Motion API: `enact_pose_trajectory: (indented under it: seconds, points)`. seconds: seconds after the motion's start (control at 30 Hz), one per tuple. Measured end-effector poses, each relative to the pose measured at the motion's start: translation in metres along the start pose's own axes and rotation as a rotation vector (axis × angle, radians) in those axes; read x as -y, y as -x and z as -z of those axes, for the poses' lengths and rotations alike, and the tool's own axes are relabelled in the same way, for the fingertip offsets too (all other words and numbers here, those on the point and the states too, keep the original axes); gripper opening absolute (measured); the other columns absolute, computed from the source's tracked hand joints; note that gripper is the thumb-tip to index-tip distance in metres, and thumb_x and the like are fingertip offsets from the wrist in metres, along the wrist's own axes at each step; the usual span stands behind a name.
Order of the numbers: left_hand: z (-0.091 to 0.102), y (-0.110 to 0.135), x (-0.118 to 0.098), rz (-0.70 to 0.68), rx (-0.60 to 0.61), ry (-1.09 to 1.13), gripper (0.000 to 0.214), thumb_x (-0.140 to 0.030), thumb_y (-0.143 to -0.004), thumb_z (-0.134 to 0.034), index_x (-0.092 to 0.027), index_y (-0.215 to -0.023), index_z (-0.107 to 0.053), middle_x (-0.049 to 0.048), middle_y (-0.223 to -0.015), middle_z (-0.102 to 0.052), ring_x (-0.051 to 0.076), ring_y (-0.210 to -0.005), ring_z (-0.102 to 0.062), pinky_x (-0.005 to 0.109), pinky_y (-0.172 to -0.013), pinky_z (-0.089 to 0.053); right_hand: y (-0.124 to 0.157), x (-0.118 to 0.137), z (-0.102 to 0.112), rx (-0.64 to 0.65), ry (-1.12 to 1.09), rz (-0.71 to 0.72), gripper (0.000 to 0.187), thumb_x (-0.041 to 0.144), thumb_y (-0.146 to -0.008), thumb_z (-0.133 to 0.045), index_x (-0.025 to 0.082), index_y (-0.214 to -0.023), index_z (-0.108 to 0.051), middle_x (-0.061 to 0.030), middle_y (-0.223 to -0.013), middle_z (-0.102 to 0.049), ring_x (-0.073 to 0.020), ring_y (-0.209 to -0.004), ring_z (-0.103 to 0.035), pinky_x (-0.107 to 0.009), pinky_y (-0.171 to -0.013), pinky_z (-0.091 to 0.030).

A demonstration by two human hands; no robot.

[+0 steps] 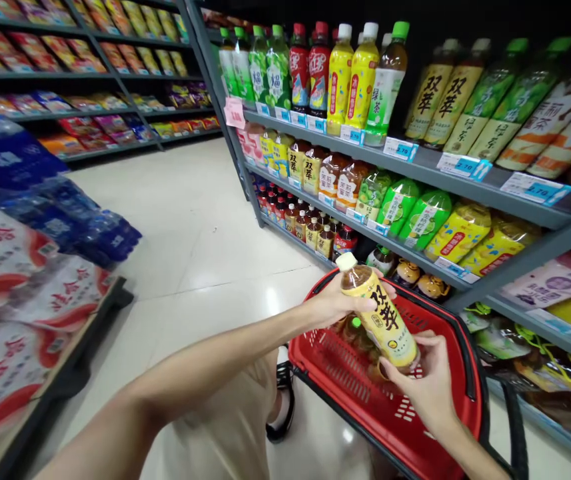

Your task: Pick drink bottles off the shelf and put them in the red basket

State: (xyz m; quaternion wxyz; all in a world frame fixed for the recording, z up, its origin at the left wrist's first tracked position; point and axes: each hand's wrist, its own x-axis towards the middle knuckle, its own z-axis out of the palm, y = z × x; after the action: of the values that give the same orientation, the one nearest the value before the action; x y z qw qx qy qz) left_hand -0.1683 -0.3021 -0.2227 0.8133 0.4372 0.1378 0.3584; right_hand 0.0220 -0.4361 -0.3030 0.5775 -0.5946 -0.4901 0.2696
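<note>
A tea drink bottle (382, 317) with a yellow label and a white cap is held tilted above a red shopping basket (315, 363). My left hand (338, 300) grips it near the shoulder, thumb across the label. Around its base, the fingers and thumb of my right hand (428, 377) are closed. Inside the basket, partly hidden behind the held bottle, lies another bottle with a green cap (356, 323). The black basket handle (515, 427) hangs down on the right side.
A grey shelf (315, 133) with rows of bottled drinks and price tags stands ahead and right. Wrapped bottle packs (65, 207) and white-and-red cartons (25, 320) are stacked at left. Shelves of bagged snacks (65, 53) stand at the back, beyond the tiled floor (190, 220).
</note>
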Motion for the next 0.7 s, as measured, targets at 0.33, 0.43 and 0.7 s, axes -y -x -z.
enact_pose_trajectory:
  seconds: [0.33, 0.43, 0.7]
  points:
    - [0.002, -0.004, 0.002, -0.024, 0.072, 0.005, 0.058, -0.027, -0.072, -0.094, -0.02, -0.124, -0.067, 0.0179, -0.136, -0.072, 0.034, -0.124, -0.07, 0.05, -0.107, -0.054, -0.022, -0.011, 0.039, -0.192, 0.345, 0.496, 0.059, 0.036, -0.067, -0.098, 0.02, -0.108, -0.059, -0.0067, -0.108, -0.061, -0.0266, -0.098, -0.068, -0.045, -0.086, -0.057]
    - [0.001, -0.005, 0.003, -0.031, 0.068, 0.052, 0.054, -0.026, -0.077, -0.09, -0.021, -0.126, -0.067, 0.0163, -0.139, -0.071, 0.033, -0.129, -0.068, 0.051, -0.111, -0.052, -0.016, -0.001, 0.034, -0.013, 0.187, 0.258, 0.056, 0.037, -0.071, -0.094, 0.022, -0.112, -0.059, -0.006, -0.107, -0.063, -0.0253, -0.097, -0.067, -0.041, -0.085, -0.057]
    - [-0.007, -0.005, -0.001, -0.054, 0.079, -0.014, 0.054, -0.029, -0.083, -0.087, -0.023, -0.132, -0.065, 0.0152, -0.142, -0.069, 0.031, -0.131, -0.066, 0.049, -0.115, -0.049, 0.002, 0.025, 0.009, 0.307, -0.583, -0.753, 0.056, 0.072, -0.094, -0.048, 0.019, -0.102, -0.064, -0.0015, -0.068, -0.06, -0.0158, -0.053, -0.05, -0.028, -0.049, -0.043]
